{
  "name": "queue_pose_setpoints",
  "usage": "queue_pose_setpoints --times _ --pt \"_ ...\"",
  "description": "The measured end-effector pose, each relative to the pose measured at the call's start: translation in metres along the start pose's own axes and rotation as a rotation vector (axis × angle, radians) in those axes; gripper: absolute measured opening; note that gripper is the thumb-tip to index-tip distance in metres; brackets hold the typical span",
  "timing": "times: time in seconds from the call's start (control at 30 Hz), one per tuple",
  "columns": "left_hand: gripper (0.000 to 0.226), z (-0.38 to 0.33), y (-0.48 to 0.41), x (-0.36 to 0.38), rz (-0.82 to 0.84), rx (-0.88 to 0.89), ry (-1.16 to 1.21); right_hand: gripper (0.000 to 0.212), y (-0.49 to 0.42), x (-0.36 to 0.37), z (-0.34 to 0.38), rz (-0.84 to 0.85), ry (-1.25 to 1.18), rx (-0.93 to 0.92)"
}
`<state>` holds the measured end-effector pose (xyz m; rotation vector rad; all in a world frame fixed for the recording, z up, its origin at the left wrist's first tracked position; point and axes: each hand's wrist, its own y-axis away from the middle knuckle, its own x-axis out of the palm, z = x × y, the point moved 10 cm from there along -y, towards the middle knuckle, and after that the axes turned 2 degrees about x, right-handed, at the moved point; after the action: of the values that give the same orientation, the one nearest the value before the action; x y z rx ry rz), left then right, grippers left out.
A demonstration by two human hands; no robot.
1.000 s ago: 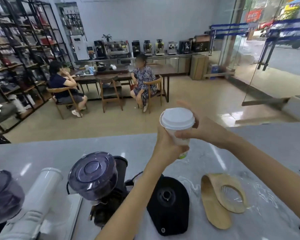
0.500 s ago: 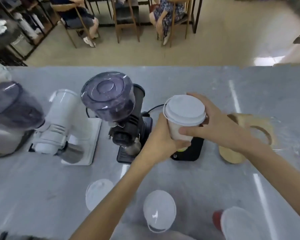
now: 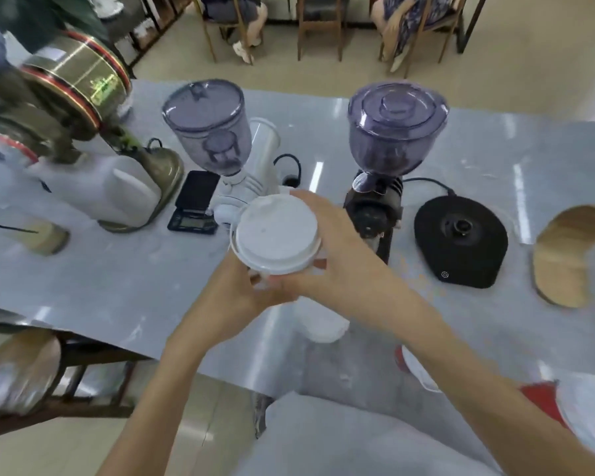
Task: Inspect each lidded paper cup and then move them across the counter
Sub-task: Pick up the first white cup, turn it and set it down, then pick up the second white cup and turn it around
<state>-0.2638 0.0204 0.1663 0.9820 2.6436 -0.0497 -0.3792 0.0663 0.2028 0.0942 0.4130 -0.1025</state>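
The grey counter (image 3: 375,139) runs left to right, with two grinders at its far side: a white one (image 3: 217,139) on the left and a black one (image 3: 389,156) on the right. A black round base (image 3: 461,240) sits further right. Above the counter's middle, both hands grip one lidded paper cup (image 3: 277,237): the left hand (image 3: 236,297) wraps its body from below, the right hand (image 3: 340,262) pinches the rim. Near the right arm stand what seem, through blur, to be other lidded cups (image 3: 323,324).
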Motion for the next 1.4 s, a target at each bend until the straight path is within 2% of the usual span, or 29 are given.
queue_pose_setpoints --times 0.1,0.3,0.47,0.6,0.73,0.83,0.9,0.93,1.0,1.03,1.07,1.17,1.23,1.27,1.3,1.4 --pt "0.063 0.038 0.007 -0.041 -0.056 -0.005 -0.014 0.096 -0.019 0.064 -0.007 -0.039 -0.1 0.035" --pt "0.067 0.163 0.007 -0.094 -0.009 -0.11 -0.015 0.094 -0.049 0.179 -0.056 -0.064 -0.162 0.193" --pt "0.057 0.226 0.006 -0.118 0.026 -0.128 0.014 0.091 -0.065 0.229 -0.08 -0.082 -0.131 0.271" --pt "0.044 0.247 0.013 -0.121 0.04 -0.145 0.105 0.088 -0.066 0.253 -0.09 -0.078 -0.077 0.282" --pt "0.055 0.249 0.014 -0.115 0.112 -0.143 0.156 0.09 -0.061 0.253 -0.092 -0.126 -0.075 0.305" --pt "0.072 0.263 0.019 -0.11 0.156 -0.159 0.174 0.101 -0.057 0.255 -0.092 -0.064 -0.11 0.319" --pt "0.079 0.271 0.031 -0.117 0.067 -0.175 0.171 0.102 -0.046 0.251 -0.09 -0.024 -0.121 0.304" --pt "0.075 0.275 0.041 -0.127 -0.029 -0.182 0.143 0.095 -0.035 0.245 -0.092 -0.017 -0.111 0.311" --pt "0.059 0.287 0.068 -0.145 -0.227 -0.232 0.02 0.065 -0.006 0.225 -0.098 -0.047 -0.097 0.354" --pt "0.055 0.292 0.082 -0.148 -0.269 -0.249 -0.059 0.05 0.01 0.209 -0.098 -0.103 -0.095 0.351" --pt "0.055 0.291 0.092 -0.142 -0.241 -0.241 -0.118 0.041 0.027 0.189 -0.096 -0.185 -0.096 0.332" --pt "0.052 0.269 0.104 -0.078 0.069 -0.131 -0.162 0.033 0.076 0.115 -0.086 -0.488 0.007 0.239" --pt "0.045 0.246 0.095 -0.025 0.247 -0.088 -0.191 0.031 0.089 0.072 -0.088 -0.584 0.166 0.249" --pt "0.045 0.238 0.086 0.0 0.299 -0.093 -0.196 0.031 0.087 0.058 -0.093 -0.56 0.254 0.276" --pt "0.05 0.23 0.074 0.023 0.328 -0.097 -0.2 0.04 0.081 0.051 -0.101 -0.476 0.346 0.316" --pt "0.092 0.204 0.034 0.084 0.414 -0.143 -0.072 0.095 0.056 0.063 -0.135 -0.08 0.461 0.426"
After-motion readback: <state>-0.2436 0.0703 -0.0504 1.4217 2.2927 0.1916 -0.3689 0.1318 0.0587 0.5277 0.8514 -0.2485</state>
